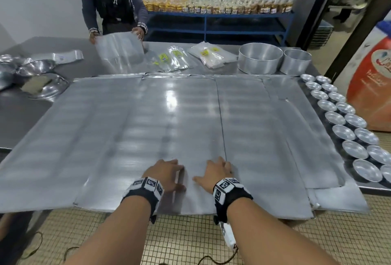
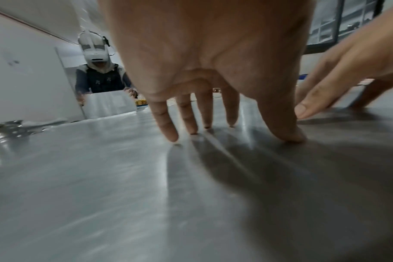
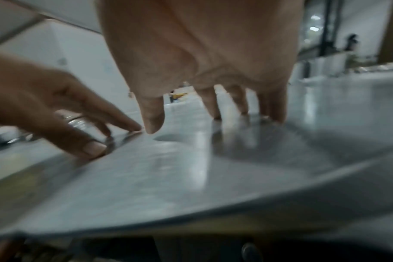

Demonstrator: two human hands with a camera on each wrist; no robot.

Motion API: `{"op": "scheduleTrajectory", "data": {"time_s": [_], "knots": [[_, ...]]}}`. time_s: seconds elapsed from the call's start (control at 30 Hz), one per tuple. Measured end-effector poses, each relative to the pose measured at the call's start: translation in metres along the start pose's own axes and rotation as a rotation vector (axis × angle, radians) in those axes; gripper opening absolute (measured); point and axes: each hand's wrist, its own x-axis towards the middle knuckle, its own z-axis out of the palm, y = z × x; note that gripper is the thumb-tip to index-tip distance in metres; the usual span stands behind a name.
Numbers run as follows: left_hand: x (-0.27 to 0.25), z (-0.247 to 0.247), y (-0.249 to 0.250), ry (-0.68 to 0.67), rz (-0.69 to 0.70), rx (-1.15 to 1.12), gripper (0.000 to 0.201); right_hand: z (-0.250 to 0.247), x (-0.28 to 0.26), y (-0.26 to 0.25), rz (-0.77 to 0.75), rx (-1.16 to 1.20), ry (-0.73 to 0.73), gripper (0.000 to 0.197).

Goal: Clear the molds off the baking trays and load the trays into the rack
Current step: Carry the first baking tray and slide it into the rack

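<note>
The room is bright, and the light comes from above. In my head view a white shine sits on the trays near the middle, a little toward 12 o'clock. The trays look streaky and smeared there, but my hands look sharper. Straight lines bend near the edges, like the dark post at 2 o'clock.

In my left wrist view, my left hand is huge and close. Its fingers throw long dark shadows toward 5 o'clock. The metal at 7 o'clock is blurry.

My right wrist view is the fuzziest. My right hand looks soft, and the bottom at 6 o'clock is dark.
</note>
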Motion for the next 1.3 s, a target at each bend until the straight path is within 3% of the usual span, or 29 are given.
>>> {"op": "scheduleTrajectory", "data": {"time_s": [0.23, 0.33, 0.47, 0.6, 0.8, 0.97, 1.17, 1.3], "knots": [[-0.017, 0.001, -0.105, 0.147, -0.351, -0.193, 0.113, 0.012, 0.007, -0.037, 0.349, 0.171, 0.089, 0.129], [-0.022, 0.000, -0.143, 0.199, -0.610, -0.290, 0.133, 0.011, 0.012, -0.043, 0.474, 0.225, 0.087, 0.154], [-0.020, -0.010, -0.166, 0.146, -0.843, -0.511, 0.135, 0.008, 0.018, -0.044, 0.633, 0.262, 0.116, 0.157], [-0.017, -0.012, -0.169, 0.144, -0.901, -0.583, 0.125, 0.007, 0.017, -0.035, 0.725, 0.394, 0.167, 0.138], [-0.022, -0.014, -0.150, 0.151, -0.910, -0.597, 0.123, 0.004, 0.004, -0.015, 0.769, 0.442, 0.159, 0.139], [-0.025, -0.013, -0.113, 0.139, -0.876, -0.595, 0.123, -0.006, -0.014, 0.022, 0.783, 0.458, 0.160, 0.134], [-0.025, -0.002, -0.060, 0.115, -0.858, -0.562, 0.132, -0.021, -0.030, 0.074, 0.797, 0.432, 0.171, 0.142], [-0.023, -0.003, -0.030, 0.124, -0.853, -0.529, 0.139, -0.029, -0.037, 0.106, 0.796, 0.482, 0.181, 0.132]]}}
